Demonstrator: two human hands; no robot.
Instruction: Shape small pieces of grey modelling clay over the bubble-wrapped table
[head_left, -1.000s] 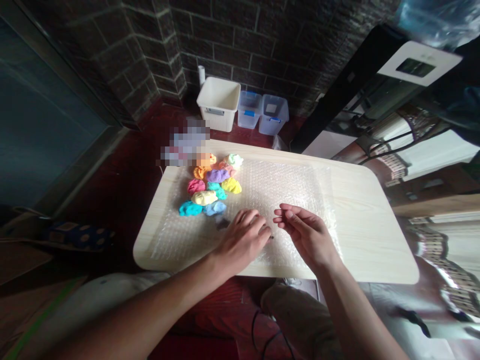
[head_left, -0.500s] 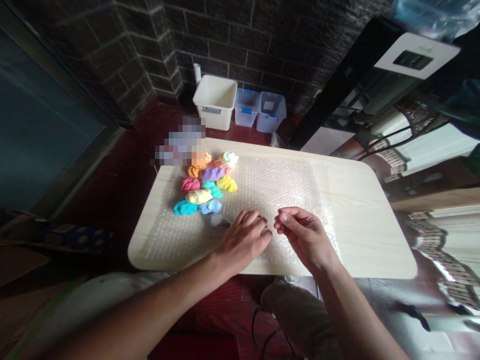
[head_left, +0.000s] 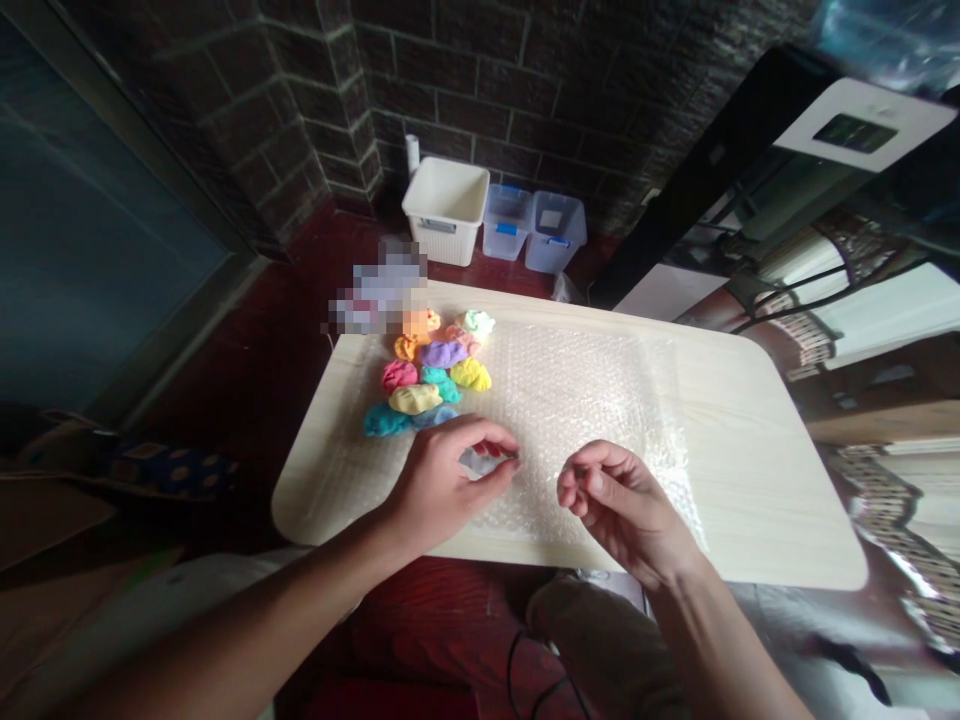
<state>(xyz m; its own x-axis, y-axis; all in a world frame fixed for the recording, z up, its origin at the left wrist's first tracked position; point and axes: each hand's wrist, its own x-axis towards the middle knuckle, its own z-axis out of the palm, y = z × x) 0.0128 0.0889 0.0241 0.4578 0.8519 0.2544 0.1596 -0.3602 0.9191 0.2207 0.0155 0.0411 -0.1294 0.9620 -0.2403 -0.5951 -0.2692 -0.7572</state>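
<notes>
From where I stand, the person's left hand (head_left: 442,482) is half open, thumb and forefinger curving toward each other until their tips nearly meet; a greyish lump (head_left: 480,461) shows through that loop, though I can't tell whether the hand grips it or only arches over it. The right hand (head_left: 630,510) is curled nearly closed, its thumb tip brought to the bent fingers, and whether anything is pinched there I can't make out. The two hands are apart, both above the bubble wrap (head_left: 585,380) spread on the pale counter (head_left: 757,450). Both forearms reach in from the near side and angle inward, the right palm turned toward the left hand. Just beyond the left hand, on the bubble wrap's left part, soft coloured lumps (head_left: 444,354) sit bunched together, orange, purple, yellow, red, cream and teal among them, with a blue one partly hidden by the hand. A pale label (head_left: 550,218) on the right-hand clear bin (head_left: 555,240), beyond the counter, is too small to read.
</notes>
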